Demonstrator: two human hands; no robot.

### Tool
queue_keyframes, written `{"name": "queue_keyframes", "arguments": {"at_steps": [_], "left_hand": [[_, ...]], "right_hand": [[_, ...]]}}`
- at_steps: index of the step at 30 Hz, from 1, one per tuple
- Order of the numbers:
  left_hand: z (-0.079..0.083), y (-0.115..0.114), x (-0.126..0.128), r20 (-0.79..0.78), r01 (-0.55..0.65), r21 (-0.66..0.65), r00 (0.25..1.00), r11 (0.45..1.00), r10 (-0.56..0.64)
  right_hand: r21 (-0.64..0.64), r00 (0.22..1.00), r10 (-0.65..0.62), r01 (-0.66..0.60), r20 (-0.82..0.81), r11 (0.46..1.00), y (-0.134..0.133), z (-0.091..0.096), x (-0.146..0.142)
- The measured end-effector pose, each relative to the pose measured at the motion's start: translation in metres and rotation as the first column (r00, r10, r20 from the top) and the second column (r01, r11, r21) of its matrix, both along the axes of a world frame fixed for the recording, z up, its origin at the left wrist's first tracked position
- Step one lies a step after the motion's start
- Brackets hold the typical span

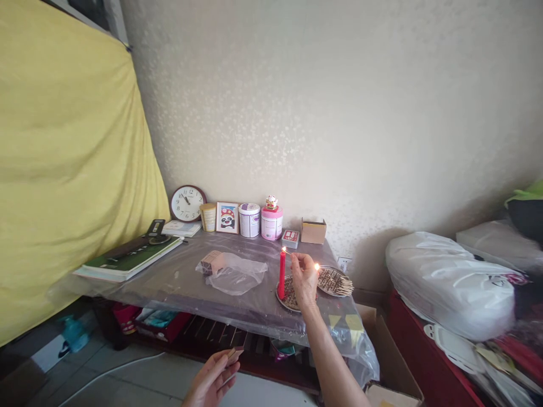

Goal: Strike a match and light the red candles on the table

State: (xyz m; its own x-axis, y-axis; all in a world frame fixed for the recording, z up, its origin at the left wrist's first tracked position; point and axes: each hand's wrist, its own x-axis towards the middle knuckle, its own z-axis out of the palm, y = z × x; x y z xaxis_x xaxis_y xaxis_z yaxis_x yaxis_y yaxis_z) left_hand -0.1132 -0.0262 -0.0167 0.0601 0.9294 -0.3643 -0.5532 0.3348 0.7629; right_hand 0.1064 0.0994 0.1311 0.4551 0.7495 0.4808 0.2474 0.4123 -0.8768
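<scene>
My right hand [304,278] is pinched on a thin matchstick, its tip touching the wick of an upright red candle [281,275] where a small flame shows. The candle stands in a round metal dish [283,299] on the plastic-covered table [178,280]. A second small flame [316,266] burns just right of my hand, above a second plate holding several sticks [335,281]. My left hand [213,379] is low at the bottom edge, fingers closed on a small matchbox [235,354].
Along the wall stand a clock [187,203], a framed picture [227,217], two tins [249,220], a small cardboard box [313,231] and a card pack [291,238]. A clear bag [233,272] and books [127,259] lie left. White bags [449,282] sit right. A yellow sheet [63,169] hangs left.
</scene>
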Motion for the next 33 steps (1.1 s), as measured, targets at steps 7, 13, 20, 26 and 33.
{"name": "queue_keyframes", "arguments": {"at_steps": [7,13,20,26,33], "left_hand": [[0.002,-0.0007,0.0024,-0.018,-0.013,-0.004,1.0,1.0,0.013],[0.0021,-0.0009,0.001,-0.015,-0.008,0.003,1.0,1.0,0.008],[-0.0034,0.0004,-0.0015,-0.016,0.006,0.014,1.0,1.0,-0.006],[0.0001,-0.0002,0.0003,-0.012,-0.001,-0.012,1.0,1.0,0.001],[0.0027,-0.0016,0.0026,-0.031,0.013,0.018,0.999,1.0,-0.012]], "right_hand": [[-0.004,1.0,0.01,-0.01,0.001,1.0,0.0007,-0.0009,0.0014],[0.003,1.0,0.015,-0.015,-0.004,1.0,0.0028,-0.0021,0.0023],[0.015,1.0,0.02,-0.02,-0.002,1.0,0.0024,-0.0013,0.0027],[0.017,1.0,0.013,-0.013,-0.011,1.0,0.0005,-0.0007,0.0028],[0.036,0.998,0.029,-0.026,-0.06,0.999,-0.0065,0.0054,0.0045]]}}
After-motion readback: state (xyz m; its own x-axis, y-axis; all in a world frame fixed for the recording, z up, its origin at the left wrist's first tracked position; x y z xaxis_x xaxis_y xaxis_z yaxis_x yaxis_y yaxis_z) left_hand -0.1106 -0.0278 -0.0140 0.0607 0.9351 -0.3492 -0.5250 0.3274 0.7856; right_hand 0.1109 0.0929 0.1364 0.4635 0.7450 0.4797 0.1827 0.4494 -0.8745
